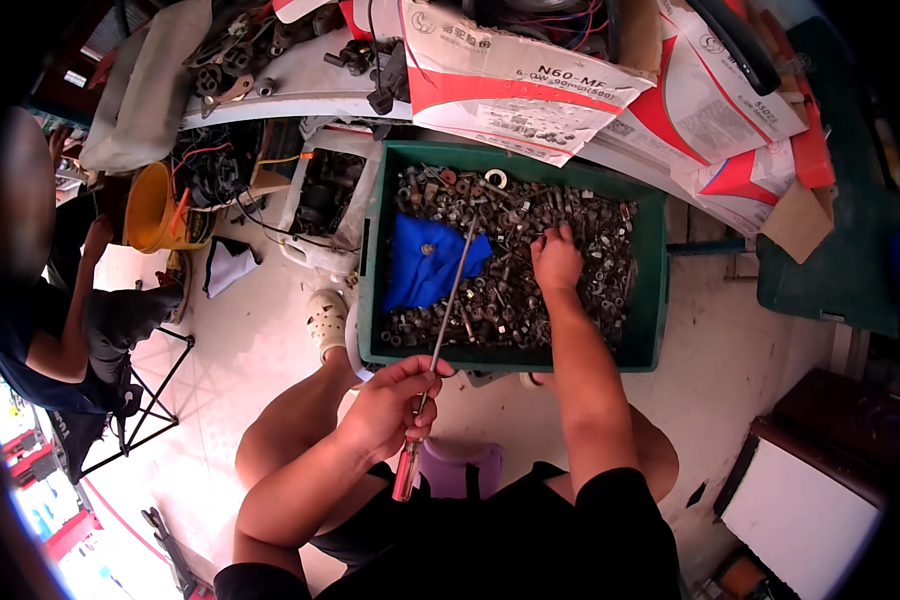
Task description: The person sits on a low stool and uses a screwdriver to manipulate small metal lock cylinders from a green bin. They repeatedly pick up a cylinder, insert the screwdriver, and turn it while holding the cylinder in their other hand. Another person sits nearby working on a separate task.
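Note:
My left hand (395,405) is closed around a long screwdriver (451,300) with a translucent red handle, gripping it near where shaft and handle meet. The thin metal shaft slants up over the near wall of a green plastic bin (515,359), its tip next to a blue cloth (417,275). A small metal piece (428,249) lies on the cloth. Loose bolts, nuts and washers (510,290) fill the bin. Over the bin's right half, my right hand (557,262) reaches down into the hardware with curled fingers. What they pinch, if anything, is hidden.
Behind the bin, a workbench (310,85) carries metal parts and red-and-white cardboard boxes (520,95). A yellow bucket (150,210) and a parts-filled container (327,200) stand to the left. Another person (60,330) sits at far left. A purple stool (460,468) is beneath me.

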Tool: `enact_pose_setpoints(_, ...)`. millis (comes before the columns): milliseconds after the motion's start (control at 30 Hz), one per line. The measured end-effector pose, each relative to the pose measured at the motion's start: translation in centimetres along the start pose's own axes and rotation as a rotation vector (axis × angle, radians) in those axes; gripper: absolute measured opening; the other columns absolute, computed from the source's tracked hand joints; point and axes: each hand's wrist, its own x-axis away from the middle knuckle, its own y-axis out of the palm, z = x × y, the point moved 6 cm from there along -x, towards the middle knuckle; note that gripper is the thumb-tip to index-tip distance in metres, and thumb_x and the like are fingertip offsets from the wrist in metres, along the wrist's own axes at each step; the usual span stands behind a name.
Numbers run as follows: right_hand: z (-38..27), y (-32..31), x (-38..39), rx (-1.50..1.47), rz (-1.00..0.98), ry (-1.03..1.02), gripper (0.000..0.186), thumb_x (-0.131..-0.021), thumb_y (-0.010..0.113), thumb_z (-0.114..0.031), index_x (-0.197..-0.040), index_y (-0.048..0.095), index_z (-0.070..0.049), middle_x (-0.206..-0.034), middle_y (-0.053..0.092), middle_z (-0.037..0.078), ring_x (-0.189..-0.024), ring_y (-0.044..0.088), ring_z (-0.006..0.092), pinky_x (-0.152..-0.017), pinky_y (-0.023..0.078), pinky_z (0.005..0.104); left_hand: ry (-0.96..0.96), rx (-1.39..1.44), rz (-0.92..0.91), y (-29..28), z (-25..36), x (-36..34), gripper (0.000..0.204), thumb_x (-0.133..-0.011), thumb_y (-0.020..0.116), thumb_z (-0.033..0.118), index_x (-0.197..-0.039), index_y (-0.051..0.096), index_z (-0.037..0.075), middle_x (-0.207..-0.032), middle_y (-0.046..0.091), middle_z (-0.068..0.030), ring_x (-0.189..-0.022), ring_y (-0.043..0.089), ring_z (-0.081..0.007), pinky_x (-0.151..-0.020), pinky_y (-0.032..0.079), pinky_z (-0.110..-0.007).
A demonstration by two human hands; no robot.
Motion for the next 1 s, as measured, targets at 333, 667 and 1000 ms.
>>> enact_pose_setpoints(333,0.6,-1.2,0.9,-0.222,0.064,-0.096,0.017,-0.085,0.067,-0.016,-0.100,0.068,-0.007,-0.098,0.062,0.015,-0.082,0.063,0.0390,-0.071,0.053,0.0471,0.016,-0.030,-0.023,-0.6,-0.2,-0.3,0.015,-0.096,0.048,0.005,-0.108,0.056,0.003,-0.084,0.049,-0.0016,-0.053,0.043,-0.0100,-0.044,0.029,-0.024)
enact_pose_setpoints(667,5.0,0.1,5.8,-1.525,-0.028,0.694,0.015,-0.089,0.058,-0.010,-0.099,0.062,0.001,-0.093,0.069,0.013,-0.081,0.069,0.0220,-0.066,0.057,0.0340,0.094,-0.041,-0.055,-0.4,1.0,0.5,0.015,-0.094,0.047,0.004,-0.106,0.056,0.004,-0.082,0.050,-0.0019,-0.052,0.043,-0.0102,-0.044,0.027,-0.024)
enact_pose_setpoints(1000,5.0,1.9,1.6,-0.898,-0.189,0.399,0.020,-0.089,0.062,-0.021,-0.103,0.066,-0.007,-0.085,0.068,0.009,-0.071,0.064,0.0211,-0.064,0.051,0.0367,0.120,-0.048,-0.052,-2.7,0.0,0.6,0.013,-0.094,0.050,0.006,-0.106,0.057,0.005,-0.083,0.049,-0.0009,-0.053,0.040,-0.0096,-0.044,0.026,-0.023)
